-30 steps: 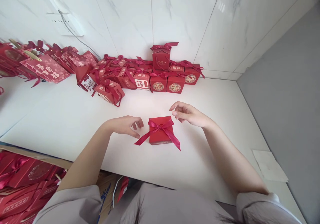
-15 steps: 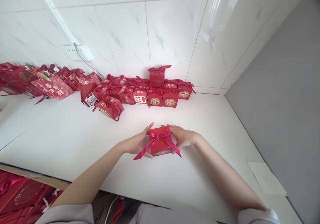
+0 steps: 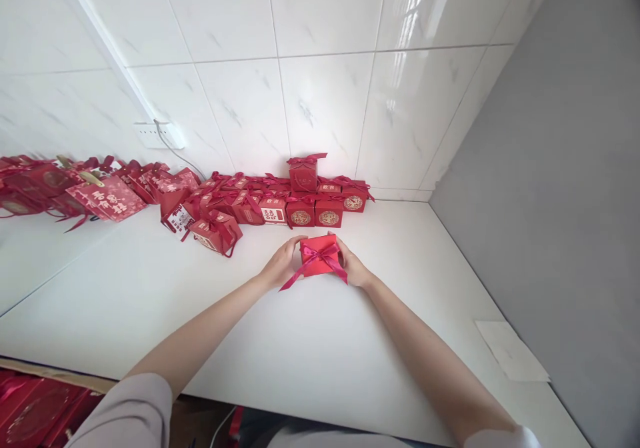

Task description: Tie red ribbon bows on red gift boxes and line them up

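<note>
A small red gift box (image 3: 314, 265) with a magenta ribbon bow (image 3: 320, 253) on its top is between my two hands. My left hand (image 3: 283, 261) grips its left side, and my right hand (image 3: 351, 265) grips the right side. The ribbon tails hang over the front edge. Just behind it stands a row of similar red boxes (image 3: 329, 215) with gold round emblems and bows. One box (image 3: 303, 176) sits on top of that row. Left of my hands, a red box with a cord handle (image 3: 216, 233) lies tilted. My fingertips behind the held box are partly hidden.
Flat red gift bags (image 3: 107, 198) and more boxes line the tiled wall (image 3: 325, 95) to the left. A socket (image 3: 159, 135) with a cable is above them. A grey panel (image 3: 550, 201) bounds the right side, with a pale sheet (image 3: 513, 351) near it. Red boxes (image 3: 43, 408) lie below the table edge.
Both hands have carried the red gift box forward, closer to the row of boxes. My arms are stretched out further, and the camera view has tilted up a little.
</note>
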`<state>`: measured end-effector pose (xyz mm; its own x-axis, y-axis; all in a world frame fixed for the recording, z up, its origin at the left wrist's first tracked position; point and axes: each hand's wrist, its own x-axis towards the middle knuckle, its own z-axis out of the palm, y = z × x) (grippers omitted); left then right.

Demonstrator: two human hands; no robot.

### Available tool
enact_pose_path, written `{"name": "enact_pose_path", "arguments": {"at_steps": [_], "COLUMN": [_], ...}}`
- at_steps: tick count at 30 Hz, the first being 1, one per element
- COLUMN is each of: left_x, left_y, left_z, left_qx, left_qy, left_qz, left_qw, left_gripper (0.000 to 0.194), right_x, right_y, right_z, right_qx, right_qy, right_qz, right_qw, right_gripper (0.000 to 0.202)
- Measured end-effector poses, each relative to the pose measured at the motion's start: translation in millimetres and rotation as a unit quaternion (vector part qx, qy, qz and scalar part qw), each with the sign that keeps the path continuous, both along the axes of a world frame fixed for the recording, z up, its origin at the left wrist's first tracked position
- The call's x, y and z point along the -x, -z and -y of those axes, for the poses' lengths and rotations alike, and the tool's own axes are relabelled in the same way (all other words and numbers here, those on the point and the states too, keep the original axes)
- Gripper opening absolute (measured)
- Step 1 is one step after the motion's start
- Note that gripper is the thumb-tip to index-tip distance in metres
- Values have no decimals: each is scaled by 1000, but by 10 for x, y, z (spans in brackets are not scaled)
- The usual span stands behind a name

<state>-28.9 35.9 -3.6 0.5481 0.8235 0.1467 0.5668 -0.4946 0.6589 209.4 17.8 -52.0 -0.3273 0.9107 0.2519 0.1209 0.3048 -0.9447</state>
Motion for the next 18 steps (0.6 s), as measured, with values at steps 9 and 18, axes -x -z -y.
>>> {"name": "enact_pose_path", "arguments": {"at_steps": [9,18], "left_x": [-367,-15], "left_y": [198,160], "left_z": [-38,392], "left_qx": [-23,118], "left_qy": [-62,27], "left_qz": [95,129], "left_qw": [993,984], "left_gripper": [88,101], "right_x": [-8,-62], "right_y": [18,141], "right_z": [6,476], "right_qx": [-15,9], "right_qy": [68,91], "right_qz": [-12,-11], "right_qw": [997,996], "right_gripper": [84,49]}}
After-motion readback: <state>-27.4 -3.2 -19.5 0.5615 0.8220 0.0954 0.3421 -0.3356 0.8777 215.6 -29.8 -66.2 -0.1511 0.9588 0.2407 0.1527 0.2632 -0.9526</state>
